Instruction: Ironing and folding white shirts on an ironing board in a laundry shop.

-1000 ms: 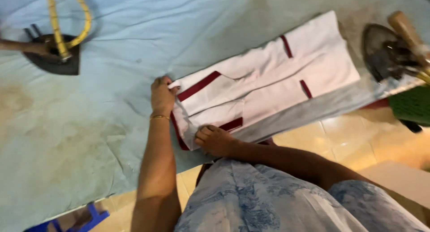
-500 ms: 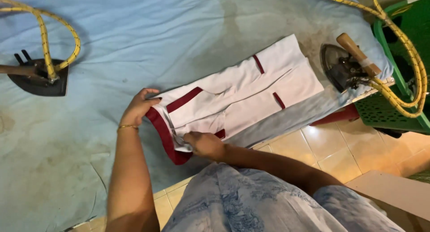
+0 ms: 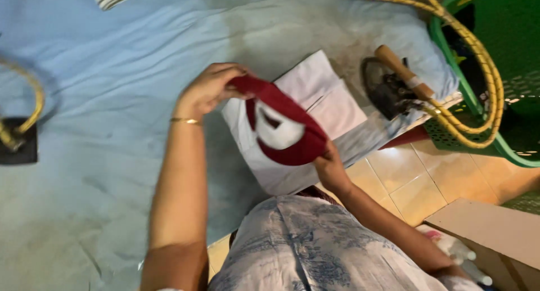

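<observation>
A white garment (image 3: 315, 100) with dark red trim lies folded on a light blue cloth-covered table (image 3: 112, 60). Its dark red collar end (image 3: 284, 128) is lifted off the table. My left hand (image 3: 211, 88), with a thin gold bangle at the wrist, grips the collar's upper left edge. At the lower right edge of the collar, my right hand (image 3: 332, 167) pinches it from below. The white inside of the collar shows between my hands.
A dark iron with a wooden handle (image 3: 394, 80) sits at the table's right edge, with a yellow braided cord (image 3: 467, 100) looping from it. A green plastic basket (image 3: 495, 71) stands right of the table. Another iron's base (image 3: 17, 139) is at far left. A cardboard box (image 3: 495, 235) sits at lower right.
The garment has been folded shorter. Both hands have raised the red collar end off the table. The view has shifted, so the garment and right iron appear nearer the centre.
</observation>
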